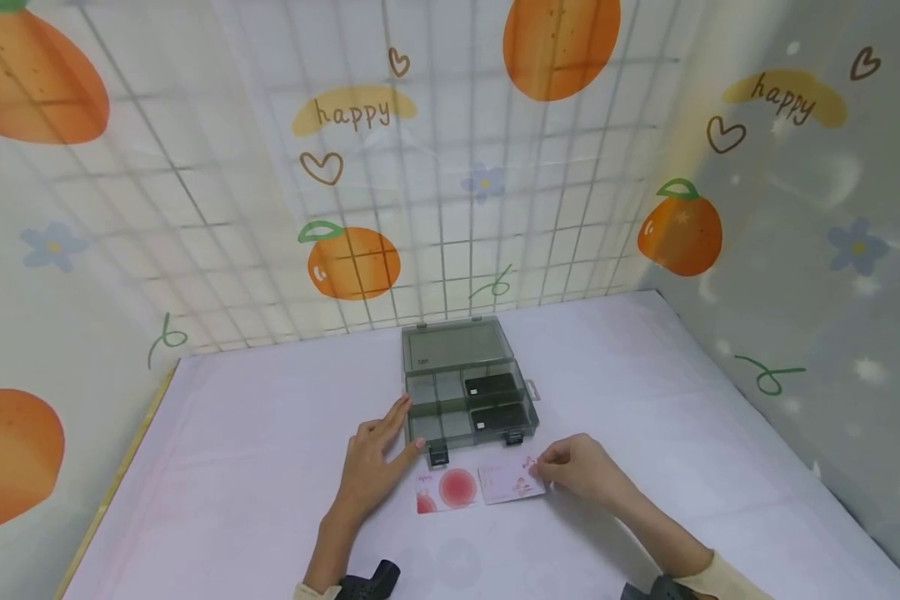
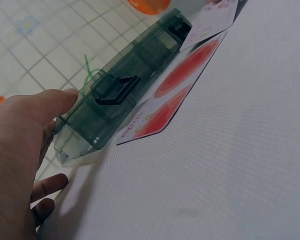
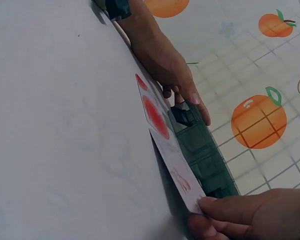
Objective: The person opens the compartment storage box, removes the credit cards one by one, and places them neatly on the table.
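A smoky translucent compartment box point(image 1: 424, 392) lies on the table with its lid point(image 1: 457, 343) folded back. In two of its right compartments are dark flat pieces point(image 1: 492, 385), each with a small white mark. My left hand point(image 1: 370, 462) rests against the box's left side, fingers extended and thumb near a black latch point(image 1: 438, 454). My right hand point(image 1: 587, 471) pinches the right edge of a pale pink card point(image 1: 506, 482) between thumb and fingers. That card is tilted, with its near edge off the table in the right wrist view. Beside it, a white card with red circles point(image 1: 457, 488) lies flat.
A white cloth covers the table point(image 1: 255, 467). Behind it, a wire grid stands under a printed curtain point(image 1: 450, 208) with oranges and hearts. Another curtain side point(image 1: 817, 250) runs along the right edge. Dark wrist devices point(image 1: 371, 581) show at the bottom.
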`<state>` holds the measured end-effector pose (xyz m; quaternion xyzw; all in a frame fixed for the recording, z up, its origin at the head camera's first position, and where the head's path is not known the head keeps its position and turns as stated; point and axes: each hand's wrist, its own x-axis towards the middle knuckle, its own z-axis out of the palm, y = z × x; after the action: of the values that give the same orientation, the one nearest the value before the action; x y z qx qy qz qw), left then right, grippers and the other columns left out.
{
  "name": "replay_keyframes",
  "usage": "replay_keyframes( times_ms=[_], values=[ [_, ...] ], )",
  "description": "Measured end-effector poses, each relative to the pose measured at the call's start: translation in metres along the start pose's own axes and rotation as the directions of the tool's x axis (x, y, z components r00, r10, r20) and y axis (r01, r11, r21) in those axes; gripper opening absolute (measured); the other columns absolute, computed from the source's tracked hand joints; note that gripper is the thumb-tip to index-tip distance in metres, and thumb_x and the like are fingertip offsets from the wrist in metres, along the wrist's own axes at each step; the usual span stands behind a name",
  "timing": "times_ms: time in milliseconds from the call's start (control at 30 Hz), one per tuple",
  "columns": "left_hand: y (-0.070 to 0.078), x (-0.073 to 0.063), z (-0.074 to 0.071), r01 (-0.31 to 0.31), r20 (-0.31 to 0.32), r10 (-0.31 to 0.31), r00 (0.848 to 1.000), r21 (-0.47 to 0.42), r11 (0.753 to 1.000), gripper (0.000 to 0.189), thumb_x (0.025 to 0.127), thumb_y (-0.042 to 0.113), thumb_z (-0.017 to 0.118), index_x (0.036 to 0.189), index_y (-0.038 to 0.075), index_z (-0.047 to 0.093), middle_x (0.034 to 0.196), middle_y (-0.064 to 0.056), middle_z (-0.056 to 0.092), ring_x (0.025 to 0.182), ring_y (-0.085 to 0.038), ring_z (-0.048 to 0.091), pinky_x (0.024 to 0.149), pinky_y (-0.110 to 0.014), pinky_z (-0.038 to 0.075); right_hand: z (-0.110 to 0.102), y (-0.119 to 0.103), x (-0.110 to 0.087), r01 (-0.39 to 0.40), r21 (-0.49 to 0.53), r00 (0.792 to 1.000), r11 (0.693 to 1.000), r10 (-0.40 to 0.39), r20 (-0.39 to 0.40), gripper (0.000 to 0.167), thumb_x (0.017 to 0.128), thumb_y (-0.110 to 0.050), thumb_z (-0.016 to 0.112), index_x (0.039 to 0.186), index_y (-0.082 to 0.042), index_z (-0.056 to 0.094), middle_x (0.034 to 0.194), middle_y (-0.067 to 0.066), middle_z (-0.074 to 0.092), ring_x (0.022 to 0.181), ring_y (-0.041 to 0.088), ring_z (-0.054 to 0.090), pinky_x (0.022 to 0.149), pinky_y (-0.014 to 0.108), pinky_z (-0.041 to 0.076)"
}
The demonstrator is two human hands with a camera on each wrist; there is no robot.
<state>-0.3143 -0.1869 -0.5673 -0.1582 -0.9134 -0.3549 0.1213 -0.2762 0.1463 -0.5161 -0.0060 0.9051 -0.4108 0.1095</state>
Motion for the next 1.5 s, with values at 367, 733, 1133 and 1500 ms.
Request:
replay_keyframes(
  times_ms=[367,733,1133,1500],
  values=[
    [-0.001,0.0,0.0,-0.01,-0.01,0.01,1.0,0.004,1.0,0.067,0.095,0.054,0.061,0.155,0.036,0.037,0.158,0.013,0.036,0.117,-0.027,0.048,0.094,-0.053,0.037,0.003,-0.001,0.003,0.01,-0.107,0.998,0.994,-0.017,-0.065,0.018,0.08,-0.018,0.085,0.069,-0.018,0.071,0.07,-0.007,0.064,0.069,0.015,0.053,0.064,0.032,0.044],
    [0.0,-0.001,0.001,-0.017,-0.014,0.017,1.0,0.019,1.0,0.068,0.094,0.052,0.063,0.155,0.03,0.04,0.158,0.01,0.038,0.117,-0.028,0.049,0.094,-0.055,0.037,0.001,0.005,0.001,0.054,-0.091,0.997,0.994,-0.058,-0.043,0.013,0.087,-0.016,0.079,0.076,-0.019,0.071,0.068,-0.008,0.062,0.066,0.014,0.054,0.06,0.031,0.044],
    [0.001,0.0,-0.001,0.0,-0.017,0.001,1.0,0.022,1.0,0.069,0.094,0.053,0.063,0.154,0.028,0.042,0.158,0.01,0.038,0.117,-0.027,0.049,0.094,-0.055,0.037,-0.03,0.002,0.014,0.268,-0.094,0.954,0.959,-0.277,-0.11,0.012,0.095,-0.016,0.07,0.103,-0.011,0.077,0.083,-0.01,0.069,0.074,0.015,0.056,0.061,0.028,0.047],
    [0.002,0.0,-0.001,-0.008,-0.012,0.008,1.0,0.016,1.0,0.068,0.094,0.051,0.063,0.154,0.027,0.042,0.158,0.011,0.037,0.118,-0.028,0.049,0.095,-0.055,0.036,-0.028,0.005,0.02,0.237,-0.088,0.949,0.967,-0.25,-0.192,0.014,0.094,-0.011,0.069,0.105,-0.012,0.077,0.089,-0.007,0.072,0.072,0.017,0.053,0.058,0.027,0.044]
  ],
)
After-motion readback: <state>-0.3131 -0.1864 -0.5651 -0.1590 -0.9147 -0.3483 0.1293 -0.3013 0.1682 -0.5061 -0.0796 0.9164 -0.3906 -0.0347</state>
